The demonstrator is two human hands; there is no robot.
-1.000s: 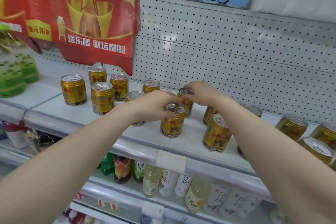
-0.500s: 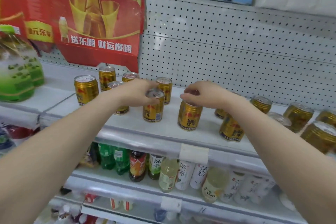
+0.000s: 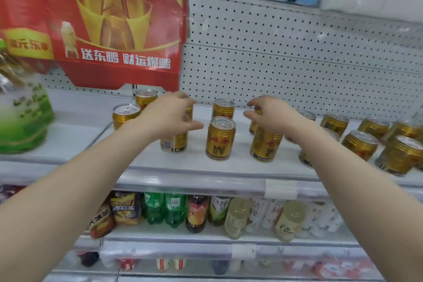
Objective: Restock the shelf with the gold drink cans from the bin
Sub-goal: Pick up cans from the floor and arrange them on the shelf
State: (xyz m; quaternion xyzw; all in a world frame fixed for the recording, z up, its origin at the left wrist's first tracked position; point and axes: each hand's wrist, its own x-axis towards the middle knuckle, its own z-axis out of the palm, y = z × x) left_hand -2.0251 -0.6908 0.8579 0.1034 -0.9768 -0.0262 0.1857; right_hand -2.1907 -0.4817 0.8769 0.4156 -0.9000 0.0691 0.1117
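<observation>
Several gold drink cans stand on the white shelf (image 3: 229, 167). My left hand (image 3: 168, 114) hovers with fingers spread over the top of one gold can (image 3: 174, 143), with the thumb sticking out to the right. A second can (image 3: 220, 138) stands free between my hands, with another can (image 3: 223, 109) behind it. My right hand (image 3: 272, 114) is above a third can (image 3: 265, 145) with fingers loosely curled and apart, not closed round it. More cans (image 3: 360, 145) stand to the right. The bin is out of view.
A red cardboard sign (image 3: 96, 27) hangs on the pegboard back wall (image 3: 297, 57). A large green bottle (image 3: 23, 117) stands at the left of the shelf. Lower shelves hold drink bottles (image 3: 174, 210) and snack packs (image 3: 127, 208).
Both hands set their cans down on the shelf. My left hand let go and moved left over another can. My right hand loosened its hold. The camera view shifted left and closer.
</observation>
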